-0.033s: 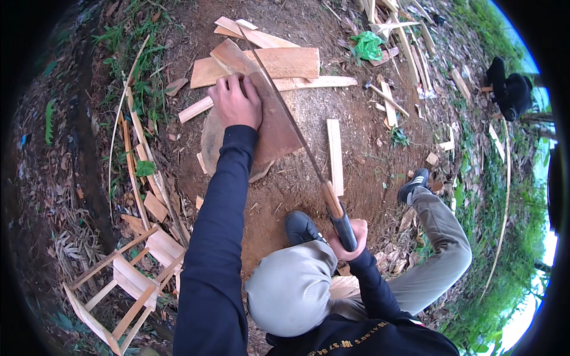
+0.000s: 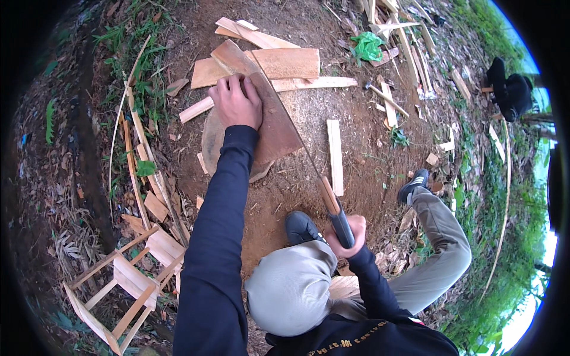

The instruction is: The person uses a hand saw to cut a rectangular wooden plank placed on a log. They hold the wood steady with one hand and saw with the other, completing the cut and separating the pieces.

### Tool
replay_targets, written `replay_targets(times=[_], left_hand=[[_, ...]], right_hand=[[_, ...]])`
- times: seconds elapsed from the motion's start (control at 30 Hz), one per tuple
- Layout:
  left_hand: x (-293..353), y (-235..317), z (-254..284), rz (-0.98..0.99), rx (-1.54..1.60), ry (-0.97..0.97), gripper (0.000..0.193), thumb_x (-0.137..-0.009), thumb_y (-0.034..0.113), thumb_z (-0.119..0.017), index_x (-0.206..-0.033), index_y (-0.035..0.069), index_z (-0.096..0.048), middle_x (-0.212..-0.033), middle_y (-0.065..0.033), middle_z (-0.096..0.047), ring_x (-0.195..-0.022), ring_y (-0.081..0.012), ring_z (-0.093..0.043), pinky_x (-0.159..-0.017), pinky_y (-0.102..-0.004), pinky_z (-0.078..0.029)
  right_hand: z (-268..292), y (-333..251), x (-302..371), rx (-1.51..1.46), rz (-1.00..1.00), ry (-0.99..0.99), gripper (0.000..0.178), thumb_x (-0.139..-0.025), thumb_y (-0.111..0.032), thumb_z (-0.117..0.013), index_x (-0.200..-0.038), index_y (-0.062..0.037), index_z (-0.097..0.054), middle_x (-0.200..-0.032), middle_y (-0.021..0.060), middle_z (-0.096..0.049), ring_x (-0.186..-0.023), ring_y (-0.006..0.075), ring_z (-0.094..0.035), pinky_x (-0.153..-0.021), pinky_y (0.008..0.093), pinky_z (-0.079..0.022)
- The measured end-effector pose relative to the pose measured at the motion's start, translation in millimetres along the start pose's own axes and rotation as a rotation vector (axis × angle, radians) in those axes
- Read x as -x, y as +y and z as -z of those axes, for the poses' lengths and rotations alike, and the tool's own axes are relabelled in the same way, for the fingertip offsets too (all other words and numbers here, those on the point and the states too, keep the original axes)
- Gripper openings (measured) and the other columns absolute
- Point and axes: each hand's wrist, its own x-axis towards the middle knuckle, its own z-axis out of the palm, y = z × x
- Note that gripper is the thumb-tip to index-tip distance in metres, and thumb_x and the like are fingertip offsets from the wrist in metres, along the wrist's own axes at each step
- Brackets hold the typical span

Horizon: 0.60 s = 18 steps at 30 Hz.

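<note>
My left hand (image 2: 237, 101) is closed over a reddish-brown board (image 2: 273, 121), pressing it down with curled fingers. Under the board sits a round wooden stump (image 2: 212, 139), partly covered. In my right hand (image 2: 349, 236) is the handle of a long, thin-bladed machete (image 2: 330, 199), part bare wood and part black. Its blade, seen almost edge-on, runs away from me along the board's right edge; I cannot tell whether it touches the wood. Beyond the board a wider pale plank (image 2: 288, 62) lies among several offcuts.
A narrow wood strip (image 2: 335, 157) lies right of the stump. Farther right are a hammer (image 2: 386, 99) and a green plastic bag (image 2: 367, 46). A small wooden frame (image 2: 127, 279) stands at lower left. My shoe (image 2: 301, 227) is close to the machete handle.
The machete handle and my right hand have shifted slightly left and away from me. Less of the blade's far end shows. My left hand and the board keep their place.
</note>
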Motion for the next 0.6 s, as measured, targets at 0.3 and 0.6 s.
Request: replay_targets(times=[0.3,0.6], left_hand=[[-1,1,-1,0.013,-0.027,-0.011,0.016,-0.091,0.016,-0.06,-0.097,0.002,-0.067,-0.098,-0.0184,-0.059,-0.093,-0.0382,-0.051,-0.085,-0.0463,-0.043],[-1,-6,0,0.002,-0.045,-0.04,0.021,-0.094,0.02,-0.058,-0.101,0.002,-0.067,-0.1,-0.0182,-0.06,-0.095,-0.0383,-0.051,-0.087,-0.0475,-0.043]], right_hand=[[9,20,30,-0.041,0.013,-0.007,0.009,-0.062,-0.003,-0.07,-0.065,-0.0081,-0.063,-0.055,0.0064,-0.059,-0.047,0.0232,-0.061,-0.049,0.0319,-0.049],[53,36,0,-0.023,0.181,-0.107,0.014,-0.063,-0.008,-0.073,-0.076,-0.0071,-0.068,-0.059,0.0077,-0.059,-0.048,0.0281,-0.058,-0.049,0.0366,-0.047]])
